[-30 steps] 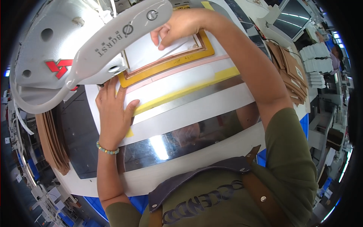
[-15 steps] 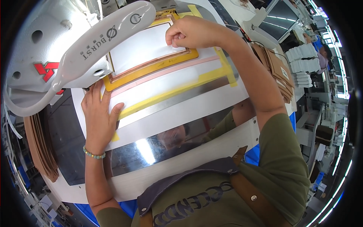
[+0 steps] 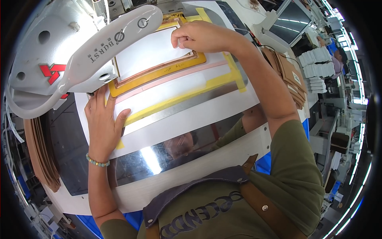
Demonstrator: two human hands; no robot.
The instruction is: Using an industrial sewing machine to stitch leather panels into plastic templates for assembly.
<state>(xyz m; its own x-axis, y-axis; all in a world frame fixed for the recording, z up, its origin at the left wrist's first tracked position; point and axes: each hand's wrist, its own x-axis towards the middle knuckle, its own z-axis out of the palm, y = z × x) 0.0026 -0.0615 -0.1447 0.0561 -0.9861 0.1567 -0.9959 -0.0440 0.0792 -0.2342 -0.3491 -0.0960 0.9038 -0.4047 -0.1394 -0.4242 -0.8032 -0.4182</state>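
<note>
White machine bed [image 3: 207, 115] carries a yellow frame [image 3: 159, 73] at 12 o'clock. Right hand [image 3: 201, 36] pinches the thin white sheet [image 3: 147, 53], probably light and floppy, best held by its edge. Left hand [image 3: 104, 125] lies flat, grasping nothing.

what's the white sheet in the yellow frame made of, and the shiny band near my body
The white sheet looks like thin paper or stiff fabric: matte, flat, its corner pinched by the right hand. The yellow frame around it seems rigid plastic or painted board with a smooth edge. The shiny band is likely polished metal, since it mirrors the person. The left hand rests flat beside it.
</note>
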